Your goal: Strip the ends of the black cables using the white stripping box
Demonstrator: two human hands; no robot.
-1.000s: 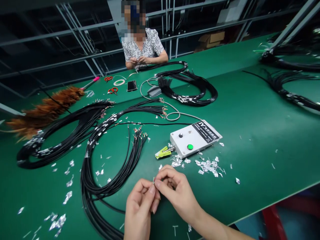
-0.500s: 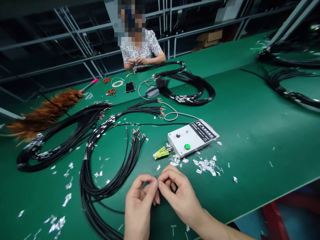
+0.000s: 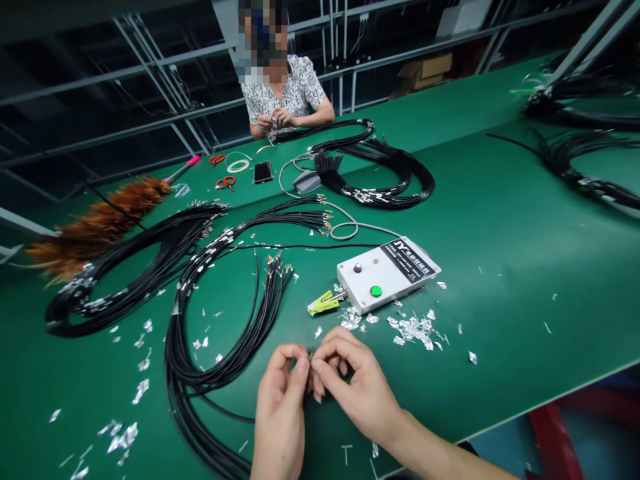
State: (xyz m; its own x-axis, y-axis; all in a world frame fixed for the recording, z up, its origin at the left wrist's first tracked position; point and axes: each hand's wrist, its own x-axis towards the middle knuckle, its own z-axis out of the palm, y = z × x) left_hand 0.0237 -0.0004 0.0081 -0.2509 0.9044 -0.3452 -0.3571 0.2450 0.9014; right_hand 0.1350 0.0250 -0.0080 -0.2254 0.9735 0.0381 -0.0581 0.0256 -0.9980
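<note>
My left hand [image 3: 283, 407] is closed, thumb and forefinger pinched together. A single black cable [image 3: 230, 413] leaves the near bundle and passes behind this hand. My right hand [image 3: 350, 380] pinches at the same spot, its fingertips touching the left ones. A tiny pale wire end [image 3: 311, 356] shows between the fingertips; the fingers hide most of it. Just beyond my hands lies a white control box [image 3: 380, 277] with a green button and a knob. A yellow-green clip [image 3: 324, 303] sits on its front. The coiled cable bundle [image 3: 200, 380] with bared copper ends lies left of my hands.
Foil scraps [image 3: 417, 330] litter the green table [image 3: 500, 267]. More cable coils [image 3: 420, 183] lie at the back, left and right. A feather duster [image 3: 100, 223], orange-handled scissors [image 3: 226, 183] and a phone [image 3: 263, 172] lie farther off. A person [image 3: 285, 93] sits opposite, hands together.
The view has shifted slightly, moving the table items a little to the right. My hands stay pinched together, their fingertips slightly repositioned around the wire end.
</note>
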